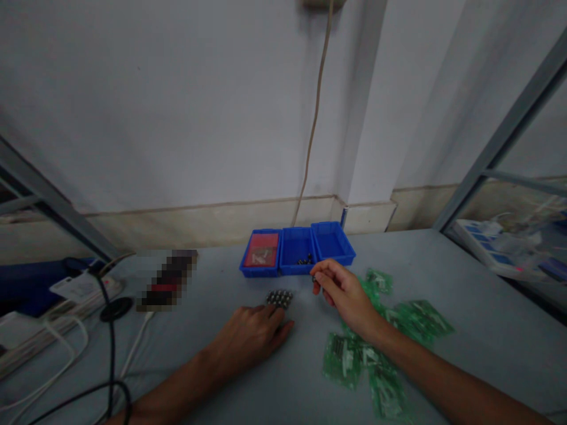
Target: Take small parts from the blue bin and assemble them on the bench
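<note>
Crowding right hand (342, 290): blue trays (333, 241), green packets (343, 361)

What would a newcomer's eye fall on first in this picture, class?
Probably the bright green packets scattered on the table around the right forearm. Next, perhaps, three blue trays in a row near the wall, the leftmost holding a red packet. By the fingers of the left hand sits a tight cluster of small shiny pieces.
</note>
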Demonstrator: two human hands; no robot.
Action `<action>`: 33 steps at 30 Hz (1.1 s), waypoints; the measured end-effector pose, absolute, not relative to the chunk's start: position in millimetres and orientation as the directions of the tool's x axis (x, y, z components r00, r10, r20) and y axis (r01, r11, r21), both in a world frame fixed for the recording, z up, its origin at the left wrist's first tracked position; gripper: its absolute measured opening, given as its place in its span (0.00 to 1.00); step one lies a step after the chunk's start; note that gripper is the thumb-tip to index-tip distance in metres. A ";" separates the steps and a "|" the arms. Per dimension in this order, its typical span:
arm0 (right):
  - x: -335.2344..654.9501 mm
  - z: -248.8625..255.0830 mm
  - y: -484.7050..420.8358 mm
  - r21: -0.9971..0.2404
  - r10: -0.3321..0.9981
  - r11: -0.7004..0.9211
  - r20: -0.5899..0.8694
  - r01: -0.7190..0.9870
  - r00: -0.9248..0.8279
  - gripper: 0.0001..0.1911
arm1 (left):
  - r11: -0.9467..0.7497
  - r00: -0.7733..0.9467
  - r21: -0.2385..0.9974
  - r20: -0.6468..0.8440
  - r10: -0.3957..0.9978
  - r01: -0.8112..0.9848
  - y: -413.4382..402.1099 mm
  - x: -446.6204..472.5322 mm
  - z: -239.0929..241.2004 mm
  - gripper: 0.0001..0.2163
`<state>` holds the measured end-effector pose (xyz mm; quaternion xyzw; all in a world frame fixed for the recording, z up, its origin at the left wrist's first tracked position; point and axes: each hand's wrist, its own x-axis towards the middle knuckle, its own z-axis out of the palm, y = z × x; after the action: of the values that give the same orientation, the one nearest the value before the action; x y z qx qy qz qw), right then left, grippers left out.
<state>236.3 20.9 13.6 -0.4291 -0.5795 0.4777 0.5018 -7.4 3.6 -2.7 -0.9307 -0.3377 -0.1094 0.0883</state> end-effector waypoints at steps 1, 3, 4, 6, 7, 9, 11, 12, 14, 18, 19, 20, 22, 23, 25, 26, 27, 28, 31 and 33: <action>236.2 13.6 20.9 -0.984 0.977 0.175 0.171 0.018 -0.129 0.11 | -0.759 0.750 -0.092 0.268 0.604 0.644 3.7 -7.2 -2.6 0.14; 236.0 14.0 20.9 -0.984 0.977 0.176 0.172 0.019 -0.127 0.11 | -0.761 0.752 -0.093 0.270 0.601 0.642 3.8 -6.8 -2.1 0.14; 235.9 14.4 20.8 -0.984 0.977 0.175 0.171 0.020 -0.125 0.10 | -0.760 0.752 -0.094 0.267 0.603 0.643 3.9 -6.7 -2.0 0.14; 235.7 15.4 20.5 -0.985 0.978 0.173 0.169 0.024 -0.123 0.10 | -0.758 0.751 -0.094 0.260 0.607 0.645 4.1 -6.5 -2.1 0.13; 235.6 15.9 20.3 -0.985 0.978 0.173 0.168 0.025 -0.123 0.10 | -0.758 0.750 -0.092 0.258 0.608 0.646 4.2 -6.5 -2.3 0.13; 235.5 16.6 19.9 -0.985 0.978 0.173 0.168 0.024 -0.123 0.10 | -0.760 0.751 -0.087 0.259 0.607 0.644 4.4 -6.6 -3.0 0.13; 235.5 16.7 19.8 -0.984 0.978 0.175 0.171 0.021 -0.121 0.09 | -0.759 0.750 -0.087 0.260 0.608 0.645 4.3 -6.7 -3.2 0.13; 235.5 16.4 19.8 -0.984 0.978 0.176 0.173 0.020 -0.121 0.09 | -0.761 0.752 -0.089 0.263 0.604 0.643 4.2 -6.7 -3.1 0.12; 235.6 15.7 19.9 -0.984 0.977 0.178 0.175 0.020 -0.123 0.09 | -0.761 0.752 -0.093 0.266 0.603 0.642 3.7 -6.7 -2.3 0.12; 235.9 14.5 20.3 -0.983 0.976 0.182 0.177 0.024 -0.123 0.09 | -0.759 0.753 -0.096 0.257 0.606 0.644 3.0 -6.6 -1.7 0.13; 235.9 14.5 20.4 -0.983 0.977 0.181 0.177 0.022 -0.122 0.09 | -0.758 0.753 -0.100 0.253 0.607 0.645 2.9 -6.7 -2.0 0.13; 236.0 14.6 20.4 -0.984 0.977 0.180 0.176 0.019 -0.123 0.09 | -0.755 0.753 -0.106 0.250 0.609 0.646 2.9 -6.7 -2.4 0.13; 236.0 14.8 20.6 -0.984 0.977 0.178 0.174 0.016 -0.125 0.09 | -0.751 0.752 -0.117 0.247 0.612 0.650 3.0 -6.8 -3.0 0.13; 236.0 14.9 20.6 -0.984 0.977 0.178 0.175 0.017 -0.124 0.09 | -0.751 0.752 -0.119 0.246 0.611 0.649 2.9 -6.8 -2.9 0.13; 236.0 14.8 20.8 -0.983 0.977 0.182 0.178 0.026 -0.120 0.08 | -0.756 0.756 -0.118 0.249 0.606 0.644 2.8 -6.5 -2.0 0.13; 236.1 14.7 20.9 -0.982 0.977 0.184 0.180 0.033 -0.115 0.08 | -0.759 0.758 -0.116 0.251 0.602 0.641 2.7 -6.4 -1.3 0.13; 236.2 14.5 21.0 -0.982 0.977 0.186 0.181 0.039 -0.109 0.08 | -0.760 0.759 -0.113 0.252 0.601 0.639 2.6 -6.2 -0.6 0.13; 236.3 14.3 21.2 -0.981 0.978 0.186 0.181 0.045 -0.105 0.08 | -0.760 0.758 -0.112 0.254 0.601 0.640 2.6 -6.0 0.0 0.13; 236.8 13.5 21.6 -0.982 0.979 0.181 0.175 0.051 -0.105 0.09 | -0.759 0.758 -0.115 0.256 0.600 0.640 2.9 -5.6 0.6 0.13; 237.0 12.9 21.8 -0.983 0.979 0.179 0.172 0.050 -0.109 0.09 | -0.759 0.758 -0.116 0.253 0.601 0.641 3.3 -5.5 0.3 0.13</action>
<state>237.0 21.8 12.9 -0.4418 -0.5824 0.4642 0.5002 -5.5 3.3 0.3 -0.9323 -0.3330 -0.1007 0.0984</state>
